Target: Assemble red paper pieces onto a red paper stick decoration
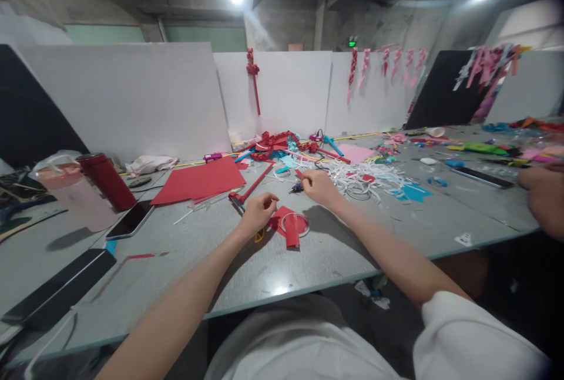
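My left hand [259, 214] is above the table with its fingers curled in a pinch; anything between them is too small to make out. Under it lie scissors [259, 235] with an orange handle, partly hidden. My right hand [321, 187] is closed, its fingertips beside a small dark tool [296, 189] with a metal tip and a bit of red paper [299, 174]. Whether either is gripped, I cannot tell. Between my forearms, a white ring [309, 226] lies around red paper pieces [292, 233]. A narrow red strip [258, 182] slants away behind my left hand.
Red sheets [200, 180], a phone [130, 219], a pink bottle [73, 192] and a red flask [108, 183] are at the left. White strips [365, 180] lie tangled behind my right hand. Another person's hand [546, 198] is at the right edge. White panels [273, 92] stand behind.
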`<state>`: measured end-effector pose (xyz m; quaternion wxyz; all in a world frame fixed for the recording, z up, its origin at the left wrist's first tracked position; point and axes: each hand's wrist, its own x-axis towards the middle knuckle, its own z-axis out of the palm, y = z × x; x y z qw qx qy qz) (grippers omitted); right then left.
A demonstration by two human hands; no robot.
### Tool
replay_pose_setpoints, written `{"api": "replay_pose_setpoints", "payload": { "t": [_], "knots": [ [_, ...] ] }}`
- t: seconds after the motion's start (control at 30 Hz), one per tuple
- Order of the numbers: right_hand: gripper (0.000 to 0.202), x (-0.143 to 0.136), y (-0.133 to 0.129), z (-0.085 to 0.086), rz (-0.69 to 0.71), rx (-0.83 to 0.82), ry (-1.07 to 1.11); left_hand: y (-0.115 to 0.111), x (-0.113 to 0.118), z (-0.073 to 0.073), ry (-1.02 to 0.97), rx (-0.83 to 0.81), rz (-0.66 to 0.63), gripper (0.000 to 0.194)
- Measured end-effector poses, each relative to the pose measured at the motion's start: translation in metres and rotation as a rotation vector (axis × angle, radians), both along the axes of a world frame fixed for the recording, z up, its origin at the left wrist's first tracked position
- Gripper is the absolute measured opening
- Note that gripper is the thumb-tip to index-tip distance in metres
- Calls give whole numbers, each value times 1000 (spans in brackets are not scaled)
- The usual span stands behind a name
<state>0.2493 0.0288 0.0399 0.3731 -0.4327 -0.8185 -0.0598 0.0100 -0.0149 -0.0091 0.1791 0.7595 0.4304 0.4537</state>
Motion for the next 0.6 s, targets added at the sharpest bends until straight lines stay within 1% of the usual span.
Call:
{"api": "replay_pose_setpoints", "payload": {
  "t": [0.07,0.13,0.17,0.2,0.23,0.3,0.37,0.5,0.6],
  "knots": [
    [25,14,8,3,-207,48,-38,1,-1,-1,7,-3,1,20],
    [32,31,16,2,-489,102,-39,1,-1,-1,14,-5,0,21],
    [35,39,19,0,-594,95,-45,1,-1,-2,17,-6,-2,21],
    [37,46,23,-2,-662,64,-63,1,-1,-2,20,-9,-5,21],
    [38,52,26,-5,-700,21,-91,1,-1,-2,25,-11,-7,21],
    [38,57,32,-9,-710,-56,-150,0,0,-1,50,-9,-14,21],
    [35,53,34,-10,-665,-108,-177,0,1,-1,108,10,-36,19],
    [33,26,27,-8,-456,-160,-189,0,3,-2,287,81,-150,13],
    [34,5,16,-8,-331,-144,-195,0,3,-4,403,62,-203,19]
  ]
}}
